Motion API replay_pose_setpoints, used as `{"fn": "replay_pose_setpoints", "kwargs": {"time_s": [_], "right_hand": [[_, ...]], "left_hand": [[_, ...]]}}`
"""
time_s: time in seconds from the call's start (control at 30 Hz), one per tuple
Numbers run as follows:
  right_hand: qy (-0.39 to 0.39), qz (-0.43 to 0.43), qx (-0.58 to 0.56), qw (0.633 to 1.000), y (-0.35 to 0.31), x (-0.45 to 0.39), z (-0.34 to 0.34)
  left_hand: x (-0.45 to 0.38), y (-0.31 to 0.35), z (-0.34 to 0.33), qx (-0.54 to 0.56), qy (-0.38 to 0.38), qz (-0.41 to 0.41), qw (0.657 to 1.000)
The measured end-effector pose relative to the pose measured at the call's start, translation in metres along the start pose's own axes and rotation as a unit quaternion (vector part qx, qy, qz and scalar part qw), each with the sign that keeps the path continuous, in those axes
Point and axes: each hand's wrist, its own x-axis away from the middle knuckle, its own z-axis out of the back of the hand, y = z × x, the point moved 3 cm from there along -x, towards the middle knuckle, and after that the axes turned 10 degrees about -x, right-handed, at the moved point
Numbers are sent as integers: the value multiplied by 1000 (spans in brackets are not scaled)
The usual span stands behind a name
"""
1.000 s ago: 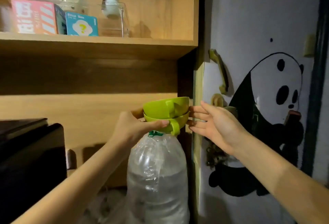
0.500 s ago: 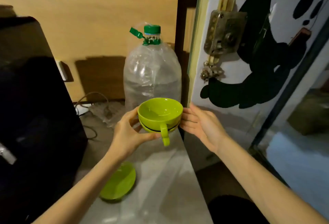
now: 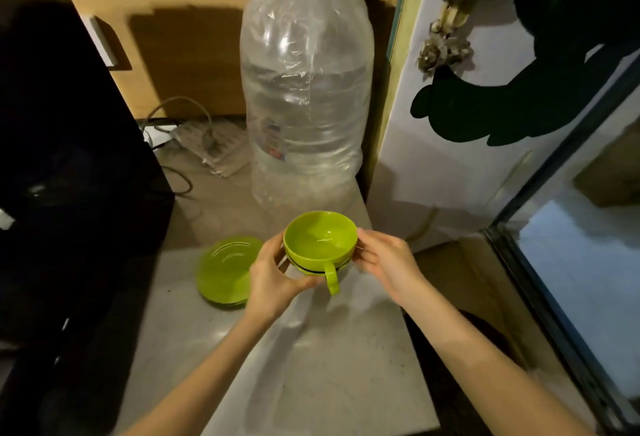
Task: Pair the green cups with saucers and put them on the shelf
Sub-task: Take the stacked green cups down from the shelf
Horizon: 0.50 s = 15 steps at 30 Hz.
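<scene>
Two lime-green cups (image 3: 320, 241) are nested one in the other, empty, with a handle pointing toward me. My left hand (image 3: 273, 278) grips the stack from the left and below. My right hand (image 3: 384, 262) presses its fingers against the right side. The stack is held just above the pale counter (image 3: 311, 366). Left of the cups, a stack of green saucers (image 3: 225, 271) lies flat on the counter. The shelf is out of view.
A large clear water bottle (image 3: 306, 89) with a green cap stands just behind the cups. A black appliance (image 3: 62, 158) fills the left side, with cables (image 3: 187, 130) behind it. A white door with a panda sticker (image 3: 502, 99) stands at right beyond the counter edge.
The nested cups have come down from shelf height to just above the counter, both hands still on them. My view has tilted down, and the saucers now show fully.
</scene>
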Motion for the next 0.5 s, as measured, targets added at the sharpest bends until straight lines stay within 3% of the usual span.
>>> {"fn": "replay_pose_setpoints", "kwargs": {"time_s": [0.5], "right_hand": [[-5, -40, -22, 999, 39, -15, 12]], "left_hand": [[7, -41, -15, -10, -19, 62, 998]]}}
